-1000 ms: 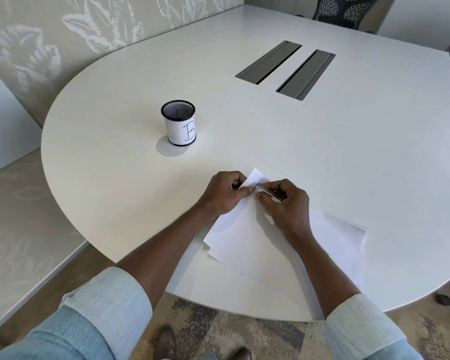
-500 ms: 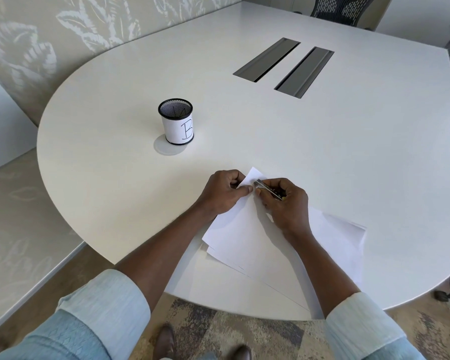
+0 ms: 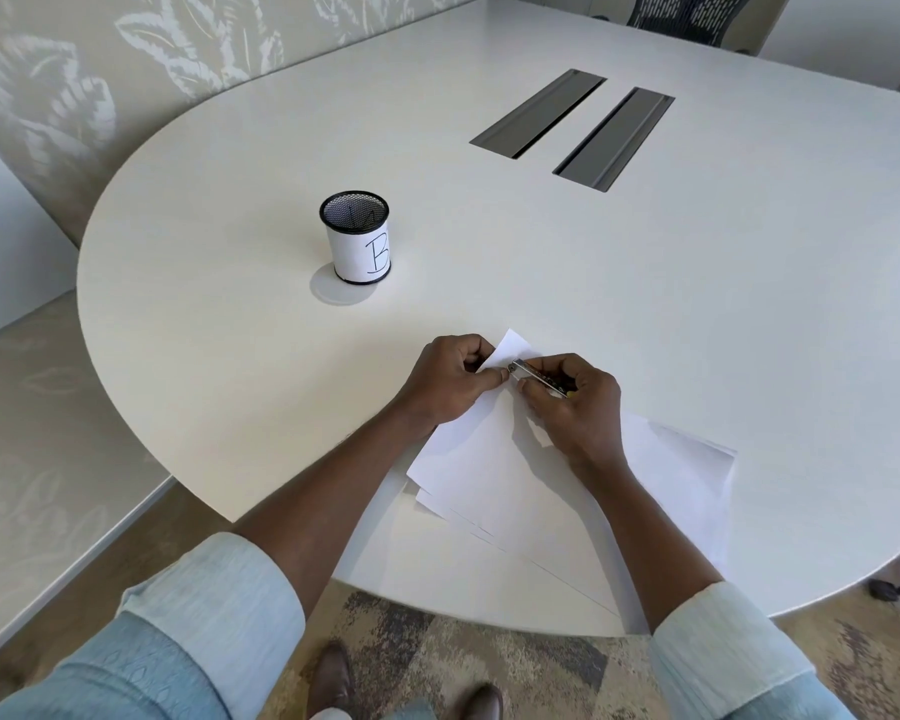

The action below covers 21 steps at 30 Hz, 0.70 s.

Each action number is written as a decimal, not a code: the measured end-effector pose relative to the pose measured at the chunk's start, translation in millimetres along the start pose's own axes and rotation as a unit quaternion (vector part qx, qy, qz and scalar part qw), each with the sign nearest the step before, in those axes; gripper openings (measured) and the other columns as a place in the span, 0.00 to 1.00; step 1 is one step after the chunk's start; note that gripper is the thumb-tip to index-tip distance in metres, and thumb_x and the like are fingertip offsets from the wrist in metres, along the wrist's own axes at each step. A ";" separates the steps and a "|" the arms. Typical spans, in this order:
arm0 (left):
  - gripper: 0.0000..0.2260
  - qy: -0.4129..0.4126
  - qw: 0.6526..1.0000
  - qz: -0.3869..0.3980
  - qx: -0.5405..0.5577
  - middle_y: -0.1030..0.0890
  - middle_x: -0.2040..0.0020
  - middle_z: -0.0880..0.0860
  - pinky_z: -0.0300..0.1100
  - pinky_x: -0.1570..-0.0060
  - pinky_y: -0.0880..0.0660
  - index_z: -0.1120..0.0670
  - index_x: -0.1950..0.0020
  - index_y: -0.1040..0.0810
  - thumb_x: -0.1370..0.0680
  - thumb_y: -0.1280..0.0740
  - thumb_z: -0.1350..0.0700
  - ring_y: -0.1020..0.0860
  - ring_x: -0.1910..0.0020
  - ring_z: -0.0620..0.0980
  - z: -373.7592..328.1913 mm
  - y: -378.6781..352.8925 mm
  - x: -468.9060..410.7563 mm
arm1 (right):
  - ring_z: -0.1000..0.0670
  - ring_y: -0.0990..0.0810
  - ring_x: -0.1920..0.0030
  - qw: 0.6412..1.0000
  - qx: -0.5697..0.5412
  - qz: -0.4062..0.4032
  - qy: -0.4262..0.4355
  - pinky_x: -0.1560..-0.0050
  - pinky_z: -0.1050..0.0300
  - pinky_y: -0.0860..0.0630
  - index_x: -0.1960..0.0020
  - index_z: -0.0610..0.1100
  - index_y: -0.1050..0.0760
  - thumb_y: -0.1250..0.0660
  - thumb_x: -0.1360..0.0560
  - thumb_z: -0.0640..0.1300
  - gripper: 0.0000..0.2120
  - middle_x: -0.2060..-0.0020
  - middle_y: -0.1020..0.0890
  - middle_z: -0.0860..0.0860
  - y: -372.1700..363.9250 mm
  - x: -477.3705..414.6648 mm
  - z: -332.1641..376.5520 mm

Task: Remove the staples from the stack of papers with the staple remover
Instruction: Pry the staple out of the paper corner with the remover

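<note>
R hand [image 3: 575,407] is closed on the staple remover [image 3: 536,377], a slim metal tool pinched btw thumb and fingers, its tip pointing toward the L hand [image 3: 445,384] and sitting on the far corner of the stack of papers [image 3: 500,480]. L hand is closed too, thumb and forefinger clamping that same corner just beside the tool tip, the two hands nearly touching. Corner of the top sheet sticks up a bit past the grip on the far side. Can't make out a staple there, too small. From the grip the sheets fan back toward the person, lower edges splayed apart and overhanging the near rim of the table [image 3: 697,314]. Far-left of the grip, well apart, stands a mesh pen cup [image 3: 355,236] w/ a "B" label. Beyond the grip, further off, two dark cable slots [image 3: 572,128]. Tabletop to the R of the grip and btw grip and cup is bare.
</note>
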State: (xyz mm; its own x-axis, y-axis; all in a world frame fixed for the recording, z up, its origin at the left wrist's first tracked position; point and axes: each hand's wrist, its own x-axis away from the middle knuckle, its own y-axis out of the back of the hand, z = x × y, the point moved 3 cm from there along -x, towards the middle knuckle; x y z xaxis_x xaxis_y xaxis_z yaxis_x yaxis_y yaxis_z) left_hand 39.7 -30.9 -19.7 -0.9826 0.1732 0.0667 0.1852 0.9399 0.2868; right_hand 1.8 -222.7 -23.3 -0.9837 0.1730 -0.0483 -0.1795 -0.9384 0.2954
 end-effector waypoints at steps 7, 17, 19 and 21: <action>0.04 -0.010 1.000 -0.012 -0.025 0.11 0.53 0.62 0.44 0.52 0.24 0.64 0.51 0.15 0.22 0.23 0.63 0.19 0.58 0.51 -0.5 0.6 -0.8 | 0.55 0.14 0.58 0.999 0.030 -0.006 0.014 0.53 0.56 0.20 0.46 0.43 0.12 0.22 0.23 0.37 0.06 0.53 0.09 0.51 -3.1 -1.3 -0.8; 0.04 -0.007 1.000 -0.007 -0.024 0.10 0.51 0.62 0.43 0.51 0.23 0.64 0.49 0.15 0.21 0.24 0.64 0.17 0.57 0.50 1.3 0.1 -0.8 | 0.53 0.17 0.63 1.000 0.012 -0.022 -0.006 0.58 0.55 0.21 0.45 0.47 0.14 0.21 0.20 0.48 0.07 0.58 0.12 0.52 -0.8 -1.9 0.6; 0.03 0.001 1.000 -0.005 -0.011 0.10 0.53 0.60 0.41 0.53 0.23 0.63 0.49 0.14 0.21 0.24 0.64 0.17 0.59 0.49 0.0 0.6 1.1 | 0.53 0.17 0.64 1.000 -0.012 -0.020 -0.008 0.59 0.55 0.20 0.45 0.47 0.14 0.21 0.20 0.46 0.06 0.59 0.12 0.52 0.1 -0.9 2.1; 0.03 0.012 1.000 -0.007 0.000 0.11 0.55 0.61 0.40 0.56 0.26 0.63 0.49 0.14 0.20 0.25 0.64 0.20 0.61 0.50 -2.1 0.9 1.5 | 0.53 0.17 0.65 1.000 -0.022 -0.021 -0.009 0.60 0.56 0.19 0.46 0.47 0.14 0.21 0.20 0.47 0.05 0.59 0.12 0.51 0.8 0.6 3.3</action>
State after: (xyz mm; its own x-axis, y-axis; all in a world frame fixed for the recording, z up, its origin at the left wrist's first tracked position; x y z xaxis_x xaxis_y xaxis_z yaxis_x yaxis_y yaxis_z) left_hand 38.5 -30.4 -17.4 -0.9846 0.1522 0.0864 0.1709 0.9421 0.2885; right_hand 1.1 -222.4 -19.9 -0.9752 0.2174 -0.0423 -0.2210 -0.9423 0.2514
